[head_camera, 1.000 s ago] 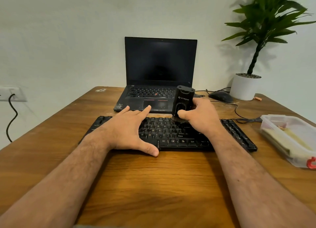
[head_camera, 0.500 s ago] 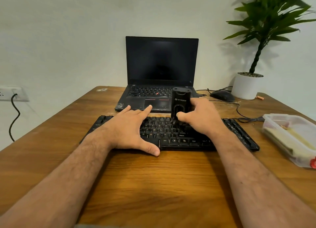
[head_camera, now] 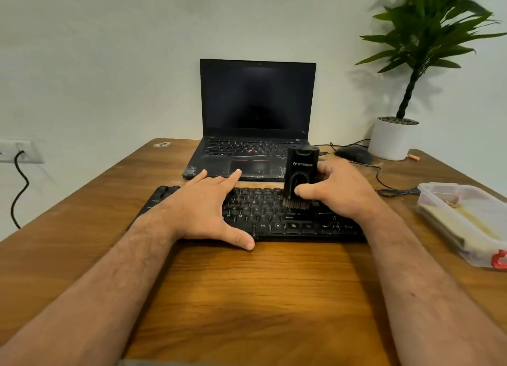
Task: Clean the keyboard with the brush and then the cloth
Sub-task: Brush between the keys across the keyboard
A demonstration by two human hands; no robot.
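Head view, looking down at our two bare arms over a wooden desk (head_camera: 247, 297); a black keyboard (head_camera: 274, 223) lies across it, in front of an open laptop (head_camera: 258, 113). Our left hand (head_camera: 208, 209) lies flat with fingers spread on the keyboard's left half, thumb reaching over the near edge, steadying it; our right hand (head_camera: 340, 192) grips an upright black brush (head_camera: 300, 176), thumb on its front, bristles touching the keys right of centre. We judge the brushing step is in hand; the next move calls for sweeping the bristles along the rows under light pressure, keeping the board pinned. A clear plastic box (head_camera: 466, 223) sits at the right edge, partly cut off; pale folded material inside may be the cloth, but we cannot be sure. Our right fingers behind the brush are hidden; the keys under both hands are covered.
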